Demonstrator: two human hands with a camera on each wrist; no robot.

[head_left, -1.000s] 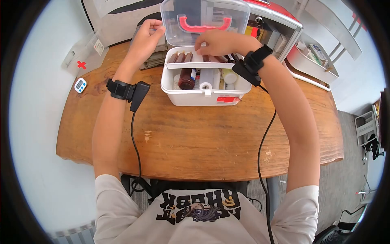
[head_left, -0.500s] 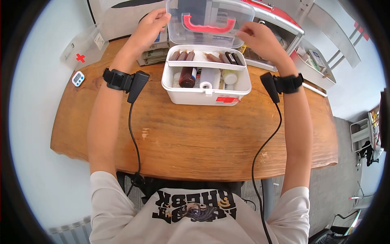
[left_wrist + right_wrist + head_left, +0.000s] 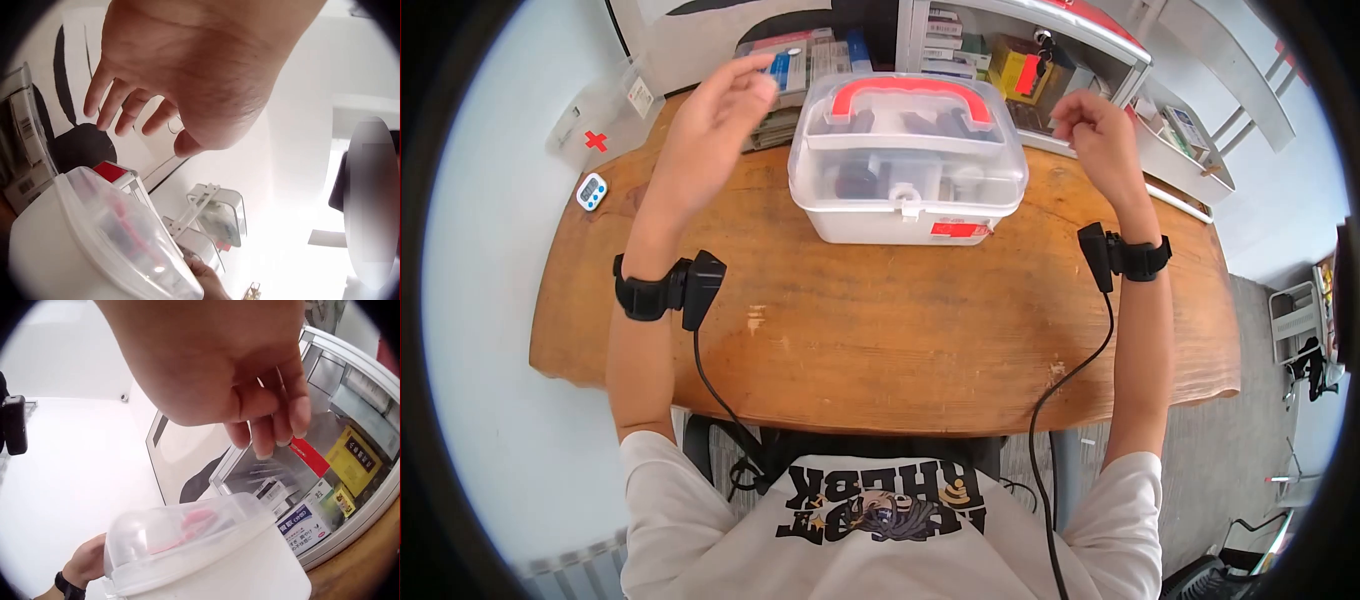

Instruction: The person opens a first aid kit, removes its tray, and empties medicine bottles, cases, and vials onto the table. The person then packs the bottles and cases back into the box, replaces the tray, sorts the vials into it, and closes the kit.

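Observation:
The white box (image 3: 870,228) stands on the wooden table with its clear lid (image 3: 905,165) down over it and the red handle (image 3: 910,88) lying on top. Bottles and a tray show dimly through the lid. To the box's left, the left hand (image 3: 715,125) hangs in the air, holding nothing; in the left wrist view its fingers (image 3: 128,106) are loosely bent. On the other side the right hand (image 3: 1097,140) is raised apart from the box, its fingers loosely curled around nothing, as the right wrist view also shows (image 3: 250,394).
Behind the box are stacked packets (image 3: 795,65) and a glass-fronted cabinet (image 3: 970,50) with medicine boxes. A white timer (image 3: 592,192) and a clear bin with a red cross (image 3: 615,120) are at the left. An open white bin (image 3: 1175,145) stands at the right.
The lid, upright before, has come down over the box. Both hands have moved apart from it, the left towards the body and the right a little outward and down.

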